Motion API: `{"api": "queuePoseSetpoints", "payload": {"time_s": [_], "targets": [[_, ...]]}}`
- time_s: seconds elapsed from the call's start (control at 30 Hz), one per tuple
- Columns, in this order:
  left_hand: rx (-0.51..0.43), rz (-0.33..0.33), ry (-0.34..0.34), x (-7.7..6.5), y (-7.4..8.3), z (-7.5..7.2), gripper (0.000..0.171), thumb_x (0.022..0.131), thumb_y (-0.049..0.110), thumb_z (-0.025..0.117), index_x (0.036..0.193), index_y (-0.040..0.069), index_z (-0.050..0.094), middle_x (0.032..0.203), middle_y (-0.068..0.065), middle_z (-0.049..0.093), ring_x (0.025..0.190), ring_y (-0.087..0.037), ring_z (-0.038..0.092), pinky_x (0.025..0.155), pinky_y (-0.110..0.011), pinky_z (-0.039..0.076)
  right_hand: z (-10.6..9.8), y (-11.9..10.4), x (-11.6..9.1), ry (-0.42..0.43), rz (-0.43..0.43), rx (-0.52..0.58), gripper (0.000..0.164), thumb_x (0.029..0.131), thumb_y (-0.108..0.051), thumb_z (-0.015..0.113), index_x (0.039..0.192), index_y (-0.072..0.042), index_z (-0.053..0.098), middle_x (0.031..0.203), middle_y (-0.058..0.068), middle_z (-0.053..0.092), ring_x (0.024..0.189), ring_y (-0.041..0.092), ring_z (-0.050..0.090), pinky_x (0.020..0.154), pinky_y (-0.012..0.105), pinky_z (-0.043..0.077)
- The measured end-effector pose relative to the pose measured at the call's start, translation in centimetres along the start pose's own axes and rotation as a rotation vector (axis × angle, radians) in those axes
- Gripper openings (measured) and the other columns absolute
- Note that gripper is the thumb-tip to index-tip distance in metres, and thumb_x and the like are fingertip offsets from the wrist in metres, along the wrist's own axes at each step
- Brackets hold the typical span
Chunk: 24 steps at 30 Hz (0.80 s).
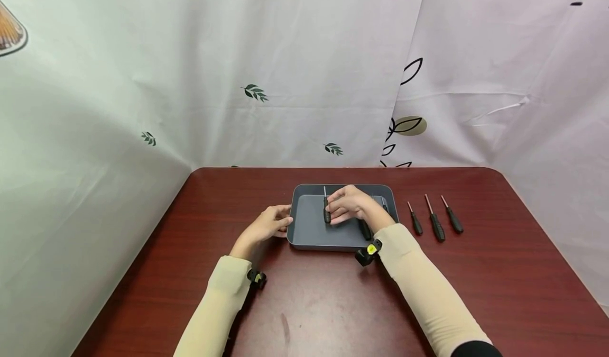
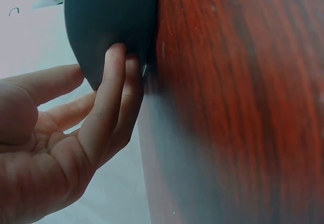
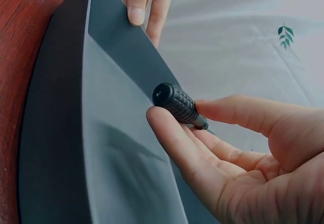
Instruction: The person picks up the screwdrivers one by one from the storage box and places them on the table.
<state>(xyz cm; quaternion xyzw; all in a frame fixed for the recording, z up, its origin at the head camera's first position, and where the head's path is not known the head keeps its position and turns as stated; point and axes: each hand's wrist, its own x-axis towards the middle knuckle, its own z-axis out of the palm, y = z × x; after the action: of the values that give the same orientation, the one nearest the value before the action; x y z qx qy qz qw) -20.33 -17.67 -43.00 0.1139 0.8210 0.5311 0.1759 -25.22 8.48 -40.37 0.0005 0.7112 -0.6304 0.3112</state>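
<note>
A dark grey tray (image 1: 309,246) lies on the table, its left rim pinched by my left hand (image 1: 268,223), thumb over the edge and fingers against the outer wall (image 2: 114,11). Above the tray floor my right hand (image 1: 349,203) holds a screwdriver (image 1: 326,211) by its black ribbed handle (image 3: 174,102), between thumb and fingers, with the shaft pointing to the back. Another black-handled screwdriver (image 1: 365,230) rests in the tray's right part, partly covered by my right wrist. Beside it, near the right wall, part of a further screwdriver (image 1: 384,204) shows.
Right of the tray, three black-handled screwdrivers lie in a row on the table: a short one (image 1: 416,223), a longer one (image 1: 436,229) and one at the right (image 1: 454,221). The reddish wooden table (image 1: 314,304) ends at a white printed curtain (image 1: 295,124) behind.
</note>
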Motion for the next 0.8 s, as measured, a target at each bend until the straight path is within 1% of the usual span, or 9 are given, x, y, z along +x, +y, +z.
{"api": "queuePoseSetpoints", "payload": {"time_s": [0.1, 0.27, 0.47, 0.6, 0.7, 0.8], "targets": [[0.005, -0.006, 0.007, -0.1, 0.0, 0.0, 0.052, 0.103, 0.0, 0.052, 0.148, -0.015, 0.032, 0.124, -0.032, 0.055, 0.09, -0.03, 0.064, 0.077, -0.039, 0.061, -0.1, -0.1, -0.4, -0.009, -0.014, -0.005, 0.038, 0.092, 0.009, 0.06, 0.129, 0.012, 0.053, 0.105, 0.023, 0.068, 0.077, 0.028, 0.07, 0.079, 0.047, 0.06], [0.013, -0.003, 0.009, -0.1, -0.2, -0.1, 0.052, 0.103, 0.0, 0.052, 0.148, -0.014, 0.032, 0.122, -0.031, 0.055, 0.092, -0.031, 0.065, 0.077, -0.04, 0.061, -0.2, -0.2, -1.0, -0.016, -0.029, -0.015, 0.039, 0.092, 0.009, 0.059, 0.13, 0.013, 0.052, 0.106, 0.024, 0.068, 0.077, 0.027, 0.07, 0.081, 0.048, 0.059], [0.011, -0.009, 0.016, 0.0, -0.3, -0.1, 0.051, 0.103, 0.0, 0.052, 0.148, -0.013, 0.033, 0.12, -0.03, 0.057, 0.089, -0.029, 0.065, 0.076, -0.038, 0.061, -0.6, -0.1, -1.3, -0.009, -0.038, -0.011, 0.04, 0.092, 0.008, 0.059, 0.13, 0.013, 0.051, 0.109, 0.025, 0.067, 0.083, 0.03, 0.07, 0.079, 0.047, 0.06], [0.006, -0.01, 0.014, -0.1, -0.2, 0.0, 0.051, 0.103, 0.0, 0.053, 0.149, -0.012, 0.034, 0.118, -0.029, 0.058, 0.088, -0.027, 0.065, 0.074, -0.037, 0.062, -0.9, 0.0, -1.5, -0.009, -0.045, -0.006, 0.037, 0.091, 0.008, 0.06, 0.128, 0.012, 0.052, 0.103, 0.021, 0.068, 0.081, 0.028, 0.07, 0.081, 0.048, 0.059], [0.0, -0.001, 0.01, -0.1, -0.2, 0.0, 0.05, 0.103, -0.001, 0.052, 0.148, -0.013, 0.034, 0.118, -0.03, 0.058, 0.087, -0.029, 0.066, 0.074, -0.038, 0.062, -1.3, 0.1, -1.7, -0.008, -0.052, -0.002, 0.036, 0.091, 0.008, 0.06, 0.126, 0.013, 0.053, 0.098, 0.018, 0.068, 0.078, 0.025, 0.069, 0.081, 0.049, 0.059], [-0.002, 0.005, 0.01, 0.0, -0.2, -0.1, 0.05, 0.103, -0.001, 0.052, 0.147, -0.014, 0.034, 0.119, -0.031, 0.057, 0.089, -0.031, 0.066, 0.074, -0.038, 0.062, -1.7, 0.1, -1.9, -0.007, -0.054, 0.002, 0.038, 0.091, 0.009, 0.06, 0.128, 0.014, 0.051, 0.097, 0.018, 0.068, 0.078, 0.025, 0.069, 0.082, 0.049, 0.059]]}}
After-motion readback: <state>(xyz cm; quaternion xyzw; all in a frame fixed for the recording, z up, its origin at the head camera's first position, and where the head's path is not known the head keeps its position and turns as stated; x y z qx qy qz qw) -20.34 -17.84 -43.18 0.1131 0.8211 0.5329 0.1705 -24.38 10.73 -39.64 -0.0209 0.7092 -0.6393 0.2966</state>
